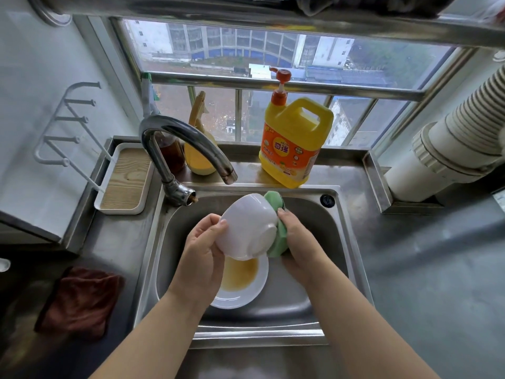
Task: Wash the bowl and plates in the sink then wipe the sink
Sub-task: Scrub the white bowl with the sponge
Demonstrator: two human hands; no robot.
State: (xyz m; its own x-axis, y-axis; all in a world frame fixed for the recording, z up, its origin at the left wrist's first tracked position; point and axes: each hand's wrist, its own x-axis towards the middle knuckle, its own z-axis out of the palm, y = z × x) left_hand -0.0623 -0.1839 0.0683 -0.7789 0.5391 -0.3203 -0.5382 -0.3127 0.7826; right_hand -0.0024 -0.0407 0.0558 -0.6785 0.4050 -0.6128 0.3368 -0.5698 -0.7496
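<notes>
Over the steel sink (322, 231), a white bowl (246, 228) tipped on its side, base turned toward the camera, gripped at its left rim by the left hand (203, 250) with thumb curled over the edge. Against the bowl's right side, a green sponge (277, 236) pressed and clasped by the right hand (297, 242), fingers wrapped round it. Directly beneath, lying in the basin, a white plate (240, 283) smeared with brownish residue. Behind the sink, a curved faucet (188, 149), a yellow detergent bottle (295, 143) with an orange pump, and a spray bottle (199, 149). On the tabletop (426, 269) at left, a brown cloth (79, 302) and a wood-lined tray (125, 179).
</notes>
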